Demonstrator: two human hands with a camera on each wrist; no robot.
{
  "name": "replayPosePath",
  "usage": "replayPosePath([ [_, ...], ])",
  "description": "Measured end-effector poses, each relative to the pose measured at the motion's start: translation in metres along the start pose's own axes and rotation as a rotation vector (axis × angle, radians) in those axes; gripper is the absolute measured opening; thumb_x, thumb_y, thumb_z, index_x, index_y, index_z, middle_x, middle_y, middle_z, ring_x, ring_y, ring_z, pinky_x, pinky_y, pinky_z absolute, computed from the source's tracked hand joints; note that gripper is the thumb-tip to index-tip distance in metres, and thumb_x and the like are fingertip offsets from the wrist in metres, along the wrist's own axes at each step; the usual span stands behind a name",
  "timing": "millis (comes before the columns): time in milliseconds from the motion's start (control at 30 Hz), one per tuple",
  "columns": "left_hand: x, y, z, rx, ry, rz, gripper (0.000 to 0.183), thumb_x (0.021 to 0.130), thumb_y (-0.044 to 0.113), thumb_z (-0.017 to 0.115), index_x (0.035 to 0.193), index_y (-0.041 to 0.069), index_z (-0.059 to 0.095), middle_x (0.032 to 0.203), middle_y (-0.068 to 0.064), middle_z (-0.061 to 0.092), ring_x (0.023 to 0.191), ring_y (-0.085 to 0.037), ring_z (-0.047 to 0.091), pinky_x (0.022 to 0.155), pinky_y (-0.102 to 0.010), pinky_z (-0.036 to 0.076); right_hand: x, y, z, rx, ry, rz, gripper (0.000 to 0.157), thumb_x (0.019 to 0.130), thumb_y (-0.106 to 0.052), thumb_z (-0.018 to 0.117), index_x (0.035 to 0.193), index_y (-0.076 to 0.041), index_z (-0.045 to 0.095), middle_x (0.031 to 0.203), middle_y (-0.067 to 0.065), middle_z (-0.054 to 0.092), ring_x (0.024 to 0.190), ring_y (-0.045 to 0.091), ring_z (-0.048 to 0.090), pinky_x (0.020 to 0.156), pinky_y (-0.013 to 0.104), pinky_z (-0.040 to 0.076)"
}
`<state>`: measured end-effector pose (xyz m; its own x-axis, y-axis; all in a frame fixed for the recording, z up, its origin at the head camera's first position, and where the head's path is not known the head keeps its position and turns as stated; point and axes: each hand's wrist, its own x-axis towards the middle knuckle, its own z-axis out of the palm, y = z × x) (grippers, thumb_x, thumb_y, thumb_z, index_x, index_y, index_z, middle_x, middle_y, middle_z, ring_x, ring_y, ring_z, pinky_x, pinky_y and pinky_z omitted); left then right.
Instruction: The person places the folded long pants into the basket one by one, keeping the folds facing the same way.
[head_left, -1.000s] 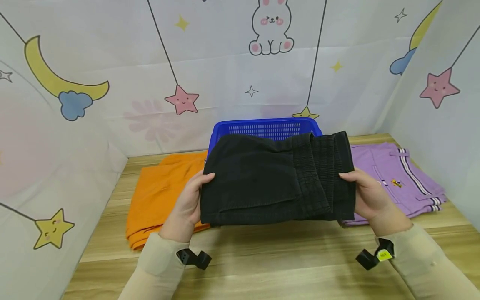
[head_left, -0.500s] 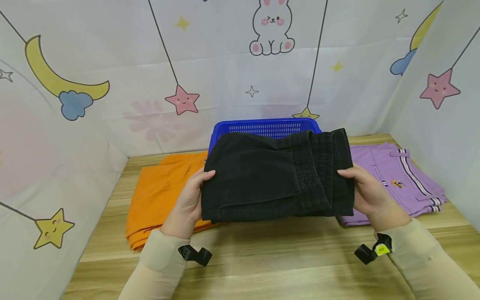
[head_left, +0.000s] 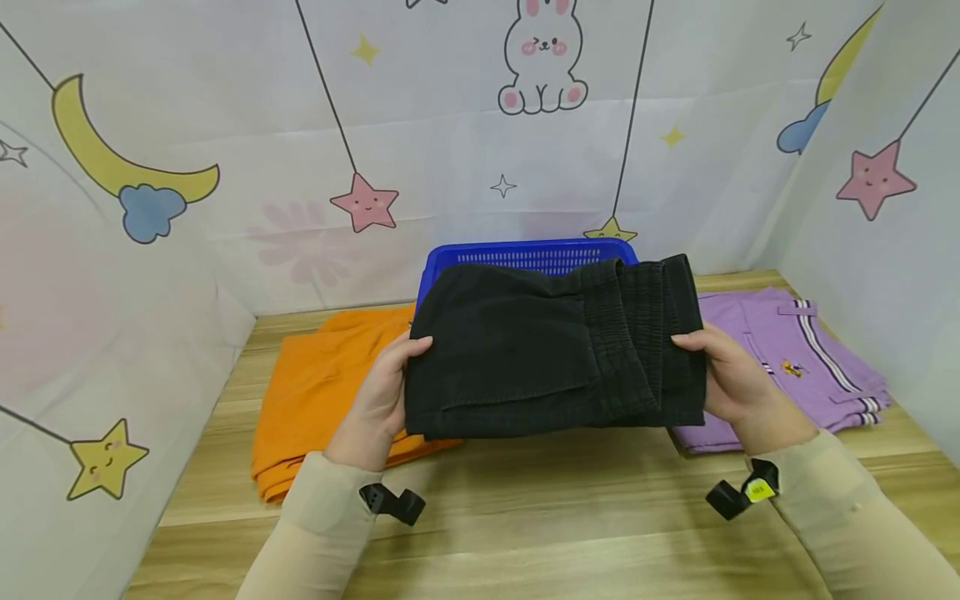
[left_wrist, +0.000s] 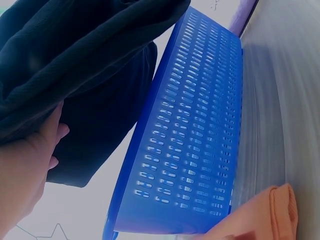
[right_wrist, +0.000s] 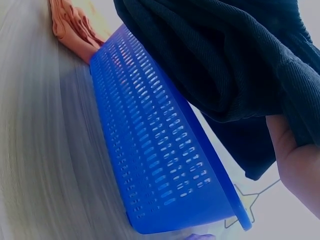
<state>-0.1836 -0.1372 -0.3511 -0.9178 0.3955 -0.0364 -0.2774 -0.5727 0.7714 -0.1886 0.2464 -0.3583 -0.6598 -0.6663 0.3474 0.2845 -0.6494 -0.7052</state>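
Folded black pants with an elastic waistband hang level between both hands, raised in front of a blue plastic basket. My left hand grips their left edge, thumb on top and fingers underneath. At the waistband end, my right hand pinches the other edge the same way. In the left wrist view, fingertips show against the underside of the cloth. The right wrist view has the pants above the basket's rim. Most of the basket is hidden behind the pants in the head view.
A folded orange garment lies on the wooden table left of the basket. On the right lies a folded purple garment with striped trim. A white printed cloth hangs behind and along both sides.
Both hands have lifted the black pants slightly higher, and the right hand has shifted a little to the left. The hold on the pants stays the same.
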Motion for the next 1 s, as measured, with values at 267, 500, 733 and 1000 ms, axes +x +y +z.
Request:
replayPosePath([
  [267,0.004,0.001,-0.001,0.022,0.009,-0.008,0.027,0.103,0.011,0.029,0.125,0.012,0.045,0.104,0.002,0.066,0.089,-0.012,0.066,0.079,-0.027,0.056,0.002,-0.002,-0.001,-0.009,-0.005,0.005,0.053,0.099,0.001,0.004,0.135,0.000,0.043,0.129,0.016,0.058,0.115,0.028,0.060,0.096,0.039,0.050],
  [500,0.006,0.002,-0.001,0.022,0.012,-0.007,0.026,0.102,0.010,0.030,0.123,0.010,0.045,0.102,0.001,0.066,0.088,-0.013,0.066,0.078,-0.027,0.056,0.005,-0.004,-0.002,-0.029,0.012,0.010,0.052,0.099,0.002,0.004,0.136,-0.002,0.041,0.128,0.015,0.059,0.114,0.026,0.061,0.095,0.037,0.051],
  [733,0.008,0.003,-0.001,0.022,0.028,-0.020,0.026,0.102,0.010,0.030,0.124,0.011,0.044,0.102,0.001,0.066,0.088,-0.013,0.066,0.078,-0.027,0.056,0.007,-0.006,-0.004,-0.042,0.030,0.020,0.052,0.099,0.002,0.005,0.134,-0.002,0.043,0.126,0.014,0.060,0.112,0.025,0.061,0.094,0.037,0.051],
  [1000,0.013,0.003,-0.003,0.044,0.048,-0.020,0.025,0.103,0.012,0.032,0.125,0.011,0.044,0.102,0.001,0.066,0.087,-0.013,0.066,0.078,-0.027,0.056,0.012,-0.007,-0.006,-0.074,0.048,0.028,0.050,0.099,0.003,0.008,0.133,-0.002,0.044,0.124,0.014,0.061,0.110,0.025,0.063,0.092,0.036,0.052],
])
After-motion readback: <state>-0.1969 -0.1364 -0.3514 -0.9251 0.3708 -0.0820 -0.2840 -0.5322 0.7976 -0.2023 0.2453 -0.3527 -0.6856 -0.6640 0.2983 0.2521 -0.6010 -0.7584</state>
